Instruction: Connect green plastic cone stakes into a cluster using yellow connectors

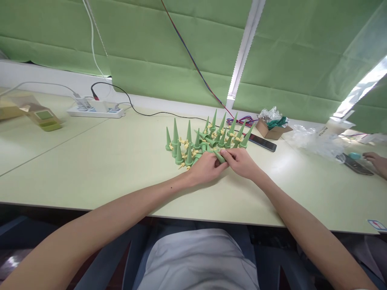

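A green plastic cone [219, 156] lies tilted between my two hands, just above the tabletop. My left hand [206, 167] curls its fingers around the cone from the left. From the right, my right hand [240, 162] pinches its other end; whatever else lies under those fingertips is hidden. Right behind my hands several green cones [189, 135] stand upright in a cluster, with small yellow pieces [183, 142] among them. A few cones [208, 140] in the middle of the cluster lie on their sides.
Behind the cones, a phone [261, 142] and a cardboard box [272, 129] holding plastic wrap stand to the right. Clear plastic bags [317, 141] lie farther right, near another person's hand [376, 162]. A power strip [95, 112] with cables sits back left. The table's front edge [211, 220] runs close to my body.
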### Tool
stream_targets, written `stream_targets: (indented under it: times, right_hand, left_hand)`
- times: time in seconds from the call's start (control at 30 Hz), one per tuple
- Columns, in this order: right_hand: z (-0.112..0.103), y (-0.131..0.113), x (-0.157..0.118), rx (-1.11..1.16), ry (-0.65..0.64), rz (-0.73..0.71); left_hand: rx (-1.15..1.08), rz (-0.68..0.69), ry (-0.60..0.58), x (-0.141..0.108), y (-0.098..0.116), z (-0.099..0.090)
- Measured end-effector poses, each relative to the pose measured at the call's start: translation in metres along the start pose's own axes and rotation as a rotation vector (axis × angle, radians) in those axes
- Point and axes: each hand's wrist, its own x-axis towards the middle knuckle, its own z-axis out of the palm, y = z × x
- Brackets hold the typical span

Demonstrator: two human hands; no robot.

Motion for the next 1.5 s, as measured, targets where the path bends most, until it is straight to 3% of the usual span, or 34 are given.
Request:
stream_targets:
  times: [0.57, 0.93, 1.5]
  right_hand:
    - [0.0002, -0.0002, 0.0000, 0.013, 0.014, -0.013]
    - [0.0001, -0.0006, 0.0005, 0.054, 0.053, -0.027]
    - [0.0013, -0.0005, -0.0001, 0.005, 0.049, 0.006]
  left_hand:
    - [0.016, 0.030, 0.010, 0.0001, -0.0034, 0.0008]
    - [0.259, 0.120, 0.011, -0.0016, -0.0026, -0.0055]
    - [-0.027, 0.025, -0.001, -0.0010, -0.0019, 0.0007]
